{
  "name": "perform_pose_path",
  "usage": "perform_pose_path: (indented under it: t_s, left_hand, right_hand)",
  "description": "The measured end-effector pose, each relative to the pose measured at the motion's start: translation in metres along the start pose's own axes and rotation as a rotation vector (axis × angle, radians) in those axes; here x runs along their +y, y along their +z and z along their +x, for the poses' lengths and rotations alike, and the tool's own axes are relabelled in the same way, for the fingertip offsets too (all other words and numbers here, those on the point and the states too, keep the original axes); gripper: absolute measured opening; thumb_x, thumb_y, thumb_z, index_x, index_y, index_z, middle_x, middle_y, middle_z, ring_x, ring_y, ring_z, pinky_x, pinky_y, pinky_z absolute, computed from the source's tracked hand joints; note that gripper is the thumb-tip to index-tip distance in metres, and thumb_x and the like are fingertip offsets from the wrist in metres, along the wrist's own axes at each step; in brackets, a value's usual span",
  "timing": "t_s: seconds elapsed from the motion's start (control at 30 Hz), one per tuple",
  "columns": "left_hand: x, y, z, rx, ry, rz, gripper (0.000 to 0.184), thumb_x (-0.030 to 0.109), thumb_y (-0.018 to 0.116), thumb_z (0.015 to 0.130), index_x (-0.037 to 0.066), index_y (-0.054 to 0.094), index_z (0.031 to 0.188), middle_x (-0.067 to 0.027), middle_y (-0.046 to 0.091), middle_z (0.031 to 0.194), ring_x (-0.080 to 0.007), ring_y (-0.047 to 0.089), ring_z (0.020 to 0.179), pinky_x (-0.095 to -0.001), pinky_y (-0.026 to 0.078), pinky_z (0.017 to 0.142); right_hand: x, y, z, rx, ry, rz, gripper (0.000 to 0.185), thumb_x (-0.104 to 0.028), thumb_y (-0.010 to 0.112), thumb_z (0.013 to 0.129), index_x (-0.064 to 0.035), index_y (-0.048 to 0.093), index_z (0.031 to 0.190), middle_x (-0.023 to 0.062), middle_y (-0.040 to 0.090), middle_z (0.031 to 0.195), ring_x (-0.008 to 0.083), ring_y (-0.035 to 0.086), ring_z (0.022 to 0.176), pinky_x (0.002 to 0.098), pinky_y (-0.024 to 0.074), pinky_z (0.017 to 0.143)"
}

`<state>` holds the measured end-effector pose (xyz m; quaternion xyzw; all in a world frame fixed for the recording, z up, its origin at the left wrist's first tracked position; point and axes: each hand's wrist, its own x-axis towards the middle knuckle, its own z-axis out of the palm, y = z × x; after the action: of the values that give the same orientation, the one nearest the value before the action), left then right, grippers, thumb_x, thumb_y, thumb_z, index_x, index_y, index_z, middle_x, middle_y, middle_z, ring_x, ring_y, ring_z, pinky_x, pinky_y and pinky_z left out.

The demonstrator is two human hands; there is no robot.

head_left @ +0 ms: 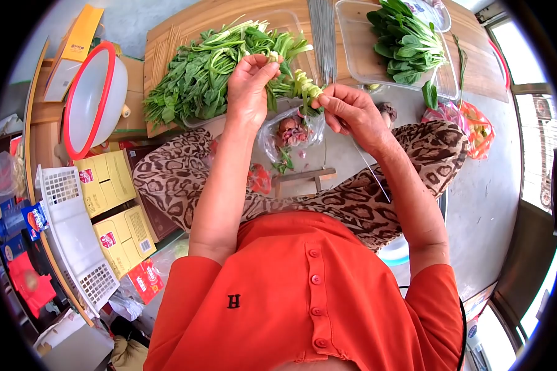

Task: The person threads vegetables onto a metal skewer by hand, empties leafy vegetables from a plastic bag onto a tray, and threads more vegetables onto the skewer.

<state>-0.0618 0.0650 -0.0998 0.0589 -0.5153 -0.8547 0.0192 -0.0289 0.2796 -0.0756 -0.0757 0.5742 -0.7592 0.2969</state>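
Note:
My left hand (pixel 249 86) is closed, its thumb and fingertips pinching a pale green vegetable stem (pixel 273 56). Across from it, my right hand (pixel 353 114) grips a thin metal skewer (pixel 372 172), whose free end slants down over my right thigh. Bunched green stems (pixel 304 86) sit at the skewer's upper end, beside my right fingertips. Behind both hands, a large heap of leafy greens (pixel 198 80) fills a clear plastic tray (pixel 300 28). A bundle of metal skewers (pixel 322 37) lies on the wooden table (pixel 229 13) to the right of that heap.
Another clear tray (pixel 356 46) holds leafy greens (pixel 405 46) at the right. Below my hands are a plastic bag (pixel 269 142) with reddish pieces and a small wooden stool (pixel 303 177). Leftward stand a red-rimmed basin (pixel 96 102), yellow boxes (pixel 108 179) and a white rack (pixel 74 229).

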Motion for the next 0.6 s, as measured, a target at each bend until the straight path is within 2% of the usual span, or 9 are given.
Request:
perform_pose_path:
  t_s: [0.07,0.13,0.33,0.47,0.53,0.6]
  left_hand:
    - [0.0018,-0.0013,0.0001,-0.008,-0.042,-0.040,0.014,-0.001,0.063,0.084,0.001,0.055,0.095,-0.0119,0.065,0.095,-0.0154,0.059,0.081,-0.0274,0.049,0.076]
    - [0.0050,-0.0021,-0.0021,-0.016,-0.136,-0.226,0.014,-0.002,0.061,0.085,0.002,0.055,0.097,-0.0120,0.064,0.096,-0.0169,0.059,0.083,-0.0286,0.050,0.078]
    - [-0.0034,-0.0033,-0.0040,0.012,-0.067,-0.170,0.016,-0.001,0.060,0.086,0.002,0.056,0.100,-0.0112,0.063,0.098,-0.0203,0.061,0.086,-0.0315,0.052,0.079]
    - [-0.0017,-0.0003,-0.0060,0.016,-0.117,-0.195,0.017,-0.001,0.061,0.086,0.001,0.057,0.102,-0.0106,0.063,0.096,-0.0224,0.063,0.088,-0.0335,0.053,0.079]
    - [-0.0030,-0.0022,-0.0061,-0.057,-0.135,-0.180,0.018,0.003,0.061,0.088,0.002,0.058,0.106,-0.0088,0.064,0.098,-0.0224,0.063,0.095,-0.0346,0.050,0.088]
    - [-0.0035,-0.0019,-0.0063,-0.057,-0.135,-0.190,0.018,0.003,0.061,0.088,0.002,0.059,0.105,-0.0089,0.064,0.098,-0.0219,0.062,0.094,-0.0345,0.050,0.087]
  right_hand:
    - [-0.0001,0.0000,0.0000,0.003,0.004,-0.012,0.020,-0.021,0.053,0.096,-0.0046,0.063,0.091,-0.0036,0.051,0.058,0.0031,0.042,0.051,0.0187,0.0313,0.047]
    - [0.0004,0.0002,0.0000,0.003,0.007,0.007,0.020,-0.021,0.053,0.096,-0.0048,0.063,0.091,-0.0037,0.051,0.058,0.0032,0.042,0.051,0.0187,0.0313,0.048]
    - [0.0015,0.0017,-0.0006,-0.001,0.005,0.005,0.019,-0.021,0.053,0.096,-0.0049,0.063,0.091,-0.0040,0.051,0.058,0.0033,0.042,0.051,0.0186,0.0310,0.048]
    - [0.0016,0.0027,-0.0017,0.002,0.014,0.015,0.019,-0.021,0.053,0.095,-0.0048,0.063,0.091,-0.0040,0.051,0.058,0.0034,0.042,0.051,0.0188,0.0310,0.048]
    - [0.0019,0.0019,-0.0018,-0.002,0.017,0.011,0.019,-0.021,0.053,0.095,-0.0048,0.063,0.092,-0.0038,0.051,0.058,0.0034,0.042,0.051,0.0190,0.0310,0.048]
    - [0.0014,0.0017,-0.0020,-0.005,0.017,0.014,0.019,-0.021,0.053,0.096,-0.0048,0.063,0.092,-0.0037,0.051,0.058,0.0035,0.042,0.051,0.0190,0.0310,0.048]
